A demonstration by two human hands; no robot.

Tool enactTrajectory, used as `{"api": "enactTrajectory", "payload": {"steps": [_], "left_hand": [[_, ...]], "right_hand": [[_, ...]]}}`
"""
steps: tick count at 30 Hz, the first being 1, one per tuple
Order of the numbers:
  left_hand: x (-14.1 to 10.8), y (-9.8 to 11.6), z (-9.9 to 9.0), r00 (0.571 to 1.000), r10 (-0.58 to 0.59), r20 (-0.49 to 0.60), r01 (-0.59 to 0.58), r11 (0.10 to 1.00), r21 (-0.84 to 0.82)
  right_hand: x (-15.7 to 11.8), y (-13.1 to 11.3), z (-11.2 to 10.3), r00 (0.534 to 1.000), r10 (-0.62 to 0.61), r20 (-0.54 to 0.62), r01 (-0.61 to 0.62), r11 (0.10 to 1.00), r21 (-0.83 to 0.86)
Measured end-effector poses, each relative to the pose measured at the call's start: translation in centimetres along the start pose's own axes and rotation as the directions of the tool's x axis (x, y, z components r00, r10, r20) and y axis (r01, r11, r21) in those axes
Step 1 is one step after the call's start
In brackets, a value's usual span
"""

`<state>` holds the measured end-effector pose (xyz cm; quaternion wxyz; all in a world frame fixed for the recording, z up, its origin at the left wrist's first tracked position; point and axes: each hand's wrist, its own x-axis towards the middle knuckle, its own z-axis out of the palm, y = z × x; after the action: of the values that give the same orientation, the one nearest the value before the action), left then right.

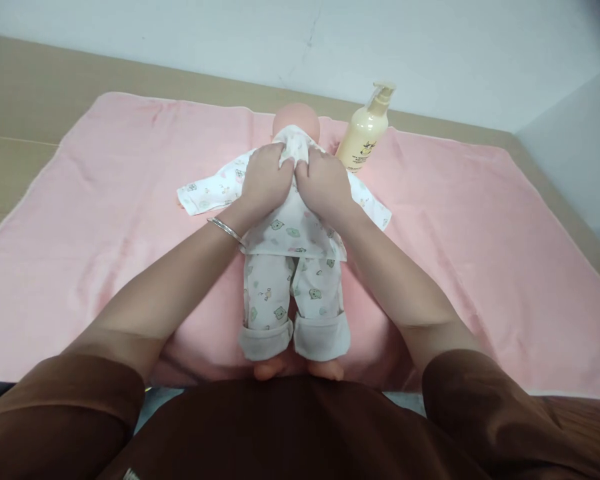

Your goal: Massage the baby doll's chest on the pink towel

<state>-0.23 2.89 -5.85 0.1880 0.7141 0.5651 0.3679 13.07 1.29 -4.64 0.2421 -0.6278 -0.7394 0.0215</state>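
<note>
A baby doll (296, 119) lies on a pink mat, its head away from me and its feet at the near edge. It wears a white printed shirt (293, 230) and matching trousers (267, 293) with turned-up cuffs. Both sleeves spread out to the sides. My left hand (269, 175), with a silver bangle at the wrist, is closed on the shirt cloth near the neck. Beside it, my right hand (325, 180) grips the same shirt, thumbs almost touching. Raised cloth between my hands covers the doll's lower face.
A yellow pump bottle (364, 137) stands on the mat just right of the doll's head. The pink mat (480, 267) covers most of a wooden table (25, 73), which meets a pale wall behind.
</note>
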Motion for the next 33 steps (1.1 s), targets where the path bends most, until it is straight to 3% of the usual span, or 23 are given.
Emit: {"api": "enactTrajectory", "payload": {"steps": [5,9,12,15,18,23,28,33], "left_hand": [[1.3,-1.4,-0.8,1.0,-0.027,-0.012,0.027,0.997,-0.067],[0.4,-0.4,0.2,1.0,-0.025,-0.017,0.026,0.999,0.048],[-0.7,0.5,1.1,1.0,0.002,-0.031,0.002,0.994,0.111],[-0.9,0.5,1.2,0.999,0.05,-0.018,-0.048,0.991,0.122],[0.2,-0.3,0.2,0.998,0.028,0.063,-0.034,0.994,0.107],[1.6,-1.0,-2.0,0.983,-0.012,0.181,0.017,1.0,-0.022],[0.2,0.2,-1.5,0.989,-0.05,0.143,0.031,0.99,0.136],[-0.6,1.2,-0.9,0.986,0.053,0.158,-0.082,0.98,0.183]], "right_hand": [[-1.6,-2.2,-2.4,0.99,-0.014,0.14,0.024,0.997,-0.069],[0.3,-0.4,-3.1,0.975,0.041,0.217,-0.039,0.999,-0.013],[1.9,1.7,-2.1,0.976,0.028,0.217,-0.045,0.996,0.074],[2.0,2.1,-1.1,0.984,0.039,0.177,-0.053,0.996,0.078],[0.7,0.5,-1.7,0.988,0.034,0.148,-0.033,0.999,-0.01],[-0.9,-2.3,-4.1,0.964,0.024,0.265,0.001,0.995,-0.095],[0.9,0.2,-3.2,0.97,0.02,0.243,-0.047,0.993,0.106],[1.9,2.0,-1.8,0.969,0.06,0.241,-0.096,0.985,0.141]]}}
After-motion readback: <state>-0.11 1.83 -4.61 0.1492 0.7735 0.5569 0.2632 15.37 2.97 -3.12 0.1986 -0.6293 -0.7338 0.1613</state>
